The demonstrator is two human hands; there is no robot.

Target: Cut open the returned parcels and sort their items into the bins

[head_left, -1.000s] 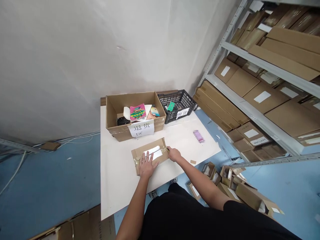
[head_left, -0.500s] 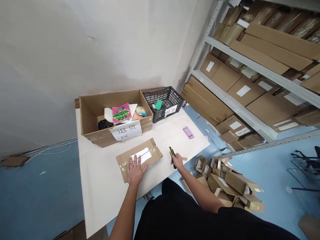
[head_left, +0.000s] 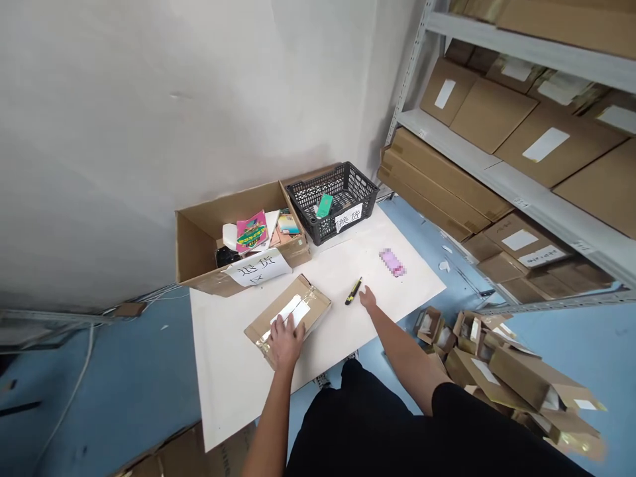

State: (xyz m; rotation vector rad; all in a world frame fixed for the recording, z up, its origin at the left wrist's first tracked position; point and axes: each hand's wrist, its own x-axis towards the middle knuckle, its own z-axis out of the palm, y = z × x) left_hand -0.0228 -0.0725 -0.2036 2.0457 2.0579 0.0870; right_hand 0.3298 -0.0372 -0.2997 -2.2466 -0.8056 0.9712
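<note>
A flat taped cardboard parcel (head_left: 305,303) with a white label lies on the white table (head_left: 238,377). My left hand (head_left: 285,339) rests flat on its near end, fingers spread. A black and yellow utility knife (head_left: 353,291) lies on the table to the parcel's right. Just right of the knife, my right hand (head_left: 368,297) lies on the table with nothing in it, fingers loosely extended.
An open cardboard box (head_left: 199,238) with booklets and a paper sign stands at the back, a black plastic crate (head_left: 332,200) beside it. A small pink item (head_left: 392,262) lies at the right. Metal shelving (head_left: 517,182) holds cartons; opened boxes (head_left: 501,371) litter the blue floor.
My right hand left the parcel's edge with the knife, moved right, and has set the knife down on the table and let go. My left hand stays on the parcel.
</note>
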